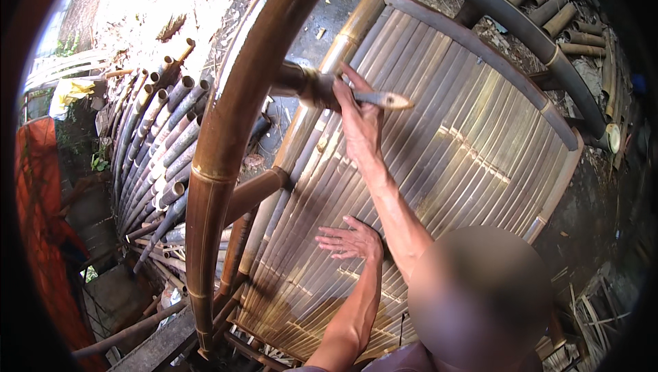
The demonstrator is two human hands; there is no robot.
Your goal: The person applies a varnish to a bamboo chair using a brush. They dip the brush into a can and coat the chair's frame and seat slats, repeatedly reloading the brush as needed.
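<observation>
My right hand (pixel 361 113) is closed on a paintbrush, whose pale wooden handle (pixel 388 100) with a hole near its tip points right. The brush's other end lies against a short bamboo crosspiece (pixel 293 80) that joins a thick, glossy brown bamboo rail (pixel 226 115); my fingers partly hide where they meet. Over the near part of a slatted bamboo seat (pixel 404 187), my left hand (pixel 353 240) is open with its fingers spread. It seems to rest on the slats. The seat and the rail belong to one piece of bamboo furniture.
Curved dark bamboo (pixel 589 98) forms the frame's far right side. Bundled bamboo poles (pixel 161 142) stand at the left, near an orange sheet (pixel 44 207). More cut bamboo lengths (pixel 555 2) lie at the far right. A blurred round patch covers part of the lower right.
</observation>
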